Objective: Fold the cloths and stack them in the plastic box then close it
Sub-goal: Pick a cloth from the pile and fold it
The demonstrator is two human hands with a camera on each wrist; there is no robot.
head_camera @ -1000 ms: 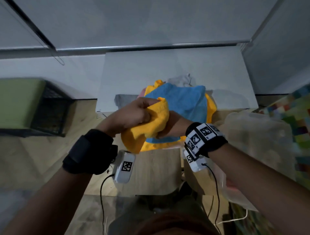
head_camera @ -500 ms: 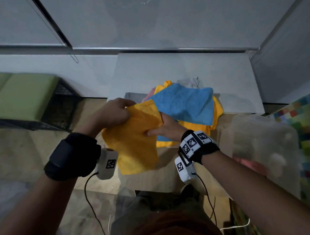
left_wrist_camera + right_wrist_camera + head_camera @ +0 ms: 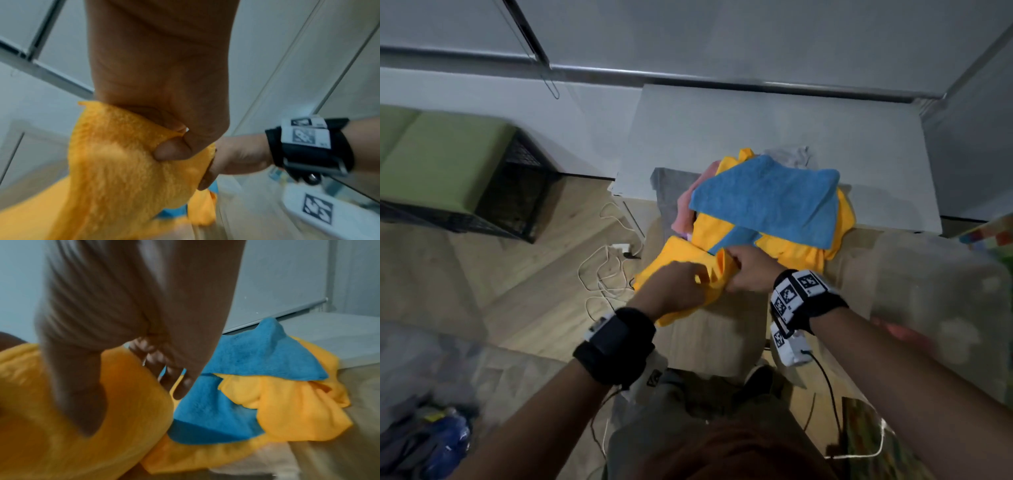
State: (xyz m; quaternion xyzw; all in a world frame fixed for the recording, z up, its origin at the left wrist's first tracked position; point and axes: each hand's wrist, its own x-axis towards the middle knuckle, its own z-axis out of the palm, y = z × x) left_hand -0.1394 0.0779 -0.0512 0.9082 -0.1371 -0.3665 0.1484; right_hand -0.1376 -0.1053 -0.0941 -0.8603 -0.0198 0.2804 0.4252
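Observation:
I hold a yellow cloth (image 3: 681, 253) over the near edge of the small wooden table (image 3: 715, 339). My left hand (image 3: 681, 284) pinches its fold between thumb and fingers (image 3: 170, 149). My right hand (image 3: 748, 270) grips the same cloth (image 3: 123, 170) right beside it. Behind lies a loose pile: a blue cloth (image 3: 767, 198) on top, another yellow cloth (image 3: 832, 240), a pink one (image 3: 683, 209) and a grey one (image 3: 789, 157). The right wrist view shows the blue cloth (image 3: 257, 356) over the yellow one (image 3: 287, 405). The translucent plastic box (image 3: 935, 291) stands at the right, blurred, with something pink inside.
A white surface (image 3: 774, 130) lies behind the table, against the wall. On the floor at the left stand a black crate with a green cushion (image 3: 441, 161) and loose white cables (image 3: 602, 274). A multicoloured mat (image 3: 989, 233) is at the far right.
Half a second ago my hands held the yellow cloth spread apart and hanging. Now they have come together, and the cloth is doubled up between them, lower over the table.

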